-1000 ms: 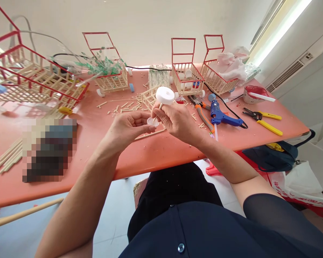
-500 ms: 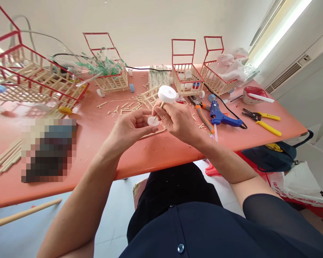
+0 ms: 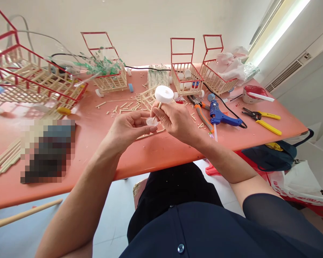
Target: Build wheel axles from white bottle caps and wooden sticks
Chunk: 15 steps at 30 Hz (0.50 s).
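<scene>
My right hand point(image 3: 174, 118) is closed around a thin wooden stick point(image 3: 159, 105), which slants down to the left. At the stick's upper end sits a white round bottle cap point(image 3: 164, 94). The lower end of the stick meets a second, translucent white cap point(image 3: 151, 122). My left hand point(image 3: 130, 126) pinches this second cap between thumb and fingers. Behind my hands, a small frame of wooden sticks point(image 3: 148, 98) lies on the table, partly hidden by my right hand.
Small stick carts with red handles stand along the wall, one holding white caps point(image 3: 187, 74). To the right lie a blue glue gun point(image 3: 223, 118), orange-handled pliers point(image 3: 204, 116), yellow-handled pliers point(image 3: 266, 122) and a red-stained cup point(image 3: 254, 96). Loose sticks point(image 3: 9, 157) and a pixelated object point(image 3: 50, 154) lie left.
The upper cap and stick have shifted slightly left. The lower cap has tilted a little in my left fingers, and both hands keep their grip.
</scene>
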Each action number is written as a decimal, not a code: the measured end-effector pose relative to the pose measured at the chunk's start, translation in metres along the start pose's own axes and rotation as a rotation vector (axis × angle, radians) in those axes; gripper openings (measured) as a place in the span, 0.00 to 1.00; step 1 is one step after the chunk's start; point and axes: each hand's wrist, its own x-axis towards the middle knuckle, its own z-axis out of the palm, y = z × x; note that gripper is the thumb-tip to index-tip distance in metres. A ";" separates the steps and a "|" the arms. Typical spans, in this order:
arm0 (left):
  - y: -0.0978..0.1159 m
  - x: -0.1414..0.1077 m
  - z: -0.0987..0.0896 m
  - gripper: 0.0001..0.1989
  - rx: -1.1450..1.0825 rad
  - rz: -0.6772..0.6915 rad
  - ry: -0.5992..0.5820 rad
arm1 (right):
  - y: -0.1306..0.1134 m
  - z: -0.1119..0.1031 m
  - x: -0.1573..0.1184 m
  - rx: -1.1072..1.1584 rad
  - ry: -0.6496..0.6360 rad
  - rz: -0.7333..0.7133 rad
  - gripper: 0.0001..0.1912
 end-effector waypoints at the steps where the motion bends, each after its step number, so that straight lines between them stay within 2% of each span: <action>1: 0.000 0.000 0.001 0.31 -0.008 0.000 0.003 | 0.000 0.000 0.000 0.003 0.000 0.001 0.19; 9: -0.005 0.001 -0.003 0.31 0.011 0.025 0.000 | -0.002 -0.001 0.000 0.012 0.011 0.013 0.20; 15: 0.001 0.001 -0.001 0.24 0.093 0.073 0.037 | -0.003 -0.001 0.001 0.049 0.004 0.025 0.19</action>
